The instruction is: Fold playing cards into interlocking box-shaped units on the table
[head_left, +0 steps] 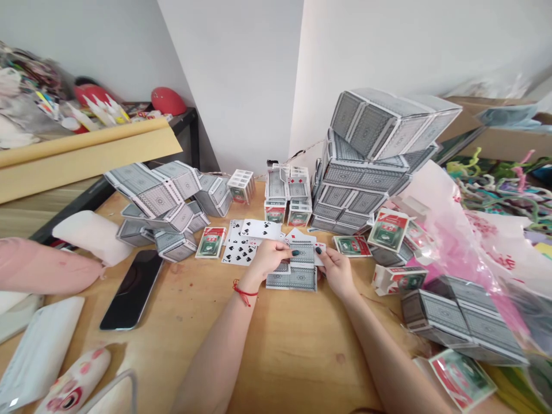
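My left hand, with a red string bracelet at the wrist, pinches a playing card under its thumb. From the other side my right hand closes thumb and finger on the edge of a playing card. Between them patterned grey card backs overlap, and I cannot tell which of these each hand grips. Just below lies another card, back up. Face-up spade cards spread on the table behind my left hand. Red and green card boxes lie at either side.
Tall stacks of blocks made from cards stand at the back right, with more card blocks at the left. A black phone lies on the wooden table. Pink plastic wrapping and card boxes crowd the right side.
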A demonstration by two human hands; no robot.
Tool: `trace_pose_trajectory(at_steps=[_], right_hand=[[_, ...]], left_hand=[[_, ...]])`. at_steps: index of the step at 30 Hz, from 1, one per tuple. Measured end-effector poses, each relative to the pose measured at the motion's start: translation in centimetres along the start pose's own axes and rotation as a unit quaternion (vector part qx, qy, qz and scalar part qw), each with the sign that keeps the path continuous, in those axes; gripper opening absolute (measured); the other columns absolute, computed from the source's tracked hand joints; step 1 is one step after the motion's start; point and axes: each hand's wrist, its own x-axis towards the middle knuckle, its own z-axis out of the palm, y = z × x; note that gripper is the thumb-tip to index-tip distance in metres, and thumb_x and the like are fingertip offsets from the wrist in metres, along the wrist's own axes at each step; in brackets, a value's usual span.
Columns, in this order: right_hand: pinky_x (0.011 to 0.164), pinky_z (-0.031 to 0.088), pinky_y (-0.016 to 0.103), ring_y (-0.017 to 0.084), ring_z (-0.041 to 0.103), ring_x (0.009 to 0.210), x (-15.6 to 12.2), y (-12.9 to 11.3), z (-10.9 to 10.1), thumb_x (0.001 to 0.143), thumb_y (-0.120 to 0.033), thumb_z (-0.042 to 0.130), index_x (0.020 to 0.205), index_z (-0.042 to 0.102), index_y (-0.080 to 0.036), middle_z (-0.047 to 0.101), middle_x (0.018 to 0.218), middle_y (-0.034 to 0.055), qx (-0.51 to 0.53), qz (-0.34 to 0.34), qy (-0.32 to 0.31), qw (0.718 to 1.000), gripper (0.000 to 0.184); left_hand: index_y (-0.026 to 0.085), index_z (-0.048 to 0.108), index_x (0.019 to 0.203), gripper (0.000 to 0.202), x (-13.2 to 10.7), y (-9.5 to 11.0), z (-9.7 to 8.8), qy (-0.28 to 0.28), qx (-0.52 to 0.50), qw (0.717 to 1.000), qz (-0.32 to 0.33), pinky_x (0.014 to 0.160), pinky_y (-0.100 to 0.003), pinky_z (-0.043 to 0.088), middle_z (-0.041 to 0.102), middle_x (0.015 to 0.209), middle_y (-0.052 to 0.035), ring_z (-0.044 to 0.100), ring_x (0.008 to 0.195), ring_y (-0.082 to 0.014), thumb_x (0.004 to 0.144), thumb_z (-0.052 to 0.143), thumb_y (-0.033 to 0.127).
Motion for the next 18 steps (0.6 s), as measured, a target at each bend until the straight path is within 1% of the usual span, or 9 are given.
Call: trace_pose_trajectory(at_steps=[3,6,8,9,10,11,13,15,18], right_hand=[[0.031,0.023,0.019,0.006,0.032,0.033,0.0,0.1,0.0,0.071,-0.051,0.056,0.054,0.043,-0.018,0.034,0.04,-0.0073,0.009,0.0,0.025,1.0,0.039],[0.032,0.026,0.02,0.007,0.035,0.033,0.1,0.1,-0.3,0.07,-0.049,0.058,0.057,0.047,-0.018,0.035,0.04,-0.0073,0.031,0.012,0.021,0.999,0.036],[0.033,0.032,0.021,0.008,0.037,0.032,0.3,0.0,-0.7,0.071,-0.048,0.057,0.064,0.051,-0.018,0.034,0.039,-0.0082,0.052,0.014,0.013,0.998,0.031],[0.033,0.034,0.021,0.007,0.034,0.031,0.4,0.0,-0.9,0.072,-0.048,0.056,0.069,0.053,-0.018,0.032,0.04,-0.0094,0.071,0.004,0.037,0.997,0.03],[0.033,0.035,0.022,0.007,0.033,0.031,0.5,-0.1,-1.1,0.073,-0.048,0.055,0.073,0.054,-0.018,0.031,0.041,-0.0097,0.079,0.002,0.042,0.996,0.029],[0.033,0.036,0.022,0.007,0.034,0.032,0.6,-0.1,-1.2,0.073,-0.047,0.055,0.075,0.054,-0.018,0.033,0.043,-0.0093,0.077,-0.006,0.046,0.996,0.029],[0.035,0.037,0.022,0.008,0.037,0.036,0.7,-0.1,-1.1,0.075,-0.046,0.053,0.082,0.056,-0.018,0.038,0.049,-0.0071,0.052,-0.027,0.04,0.998,0.029],[0.037,0.037,0.022,0.009,0.041,0.039,0.7,0.1,-0.8,0.077,-0.046,0.051,0.09,0.058,-0.018,0.045,0.055,-0.0039,-0.005,-0.047,0.029,0.998,0.032],[0.052,0.045,0.026,0.014,0.052,0.059,0.6,0.4,-0.1,0.073,-0.043,0.056,0.087,0.062,-0.018,0.056,0.073,0.0036,-0.1,-0.125,0.055,0.986,0.029]], left_hand=[[0.012,0.065,0.064,0.025,0.0,-0.1,0.1,0.001,0.003,1.0,0.0,0.061,-0.027,0.046,0.063,0.061,-0.0029,0.058,0.059,-0.014,0.056,0.07,0.036],[0.012,0.064,0.062,0.025,-0.1,0.0,-0.3,-0.005,-0.007,1.0,-0.006,0.06,-0.027,0.046,0.063,0.06,-0.0025,0.058,0.058,-0.0134,0.056,0.07,0.036],[0.012,0.064,0.06,0.025,-0.1,0.1,-0.8,0.011,-0.013,1.0,-0.008,0.059,-0.026,0.046,0.062,0.058,-0.0018,0.057,0.056,-0.0127,0.055,0.071,0.035],[0.012,0.063,0.06,0.025,-0.1,0.1,-1.0,0.037,-0.012,0.999,-0.003,0.058,-0.025,0.046,0.06,0.056,-0.0012,0.056,0.055,-0.0121,0.055,0.071,0.035],[0.012,0.063,0.061,0.025,-0.1,0.2,-1.3,0.051,-0.015,0.999,0.004,0.057,-0.025,0.046,0.06,0.056,-0.0011,0.056,0.056,-0.0122,0.055,0.071,0.035],[0.012,0.063,0.062,0.026,-0.1,0.2,-1.5,0.049,-0.017,0.999,0.008,0.056,-0.025,0.046,0.061,0.058,-0.0014,0.057,0.056,-0.0126,0.055,0.071,0.036],[0.012,0.063,0.062,0.027,0.0,0.1,-1.8,0.049,-0.011,0.999,0.02,0.055,-0.024,0.045,0.061,0.059,-0.0014,0.056,0.057,-0.0123,0.055,0.071,0.037],[0.012,0.062,0.061,0.028,0.0,0.1,-1.7,0.047,-0.005,0.999,0.024,0.055,-0.023,0.045,0.06,0.058,-0.0008,0.056,0.056,-0.0117,0.054,0.071,0.038],[0.013,0.056,0.055,0.031,0.1,0.0,-1.4,0.045,-0.005,0.999,0.016,0.053,-0.023,0.045,0.056,0.054,0.001,0.055,0.053,-0.0107,0.052,0.072,0.04]])
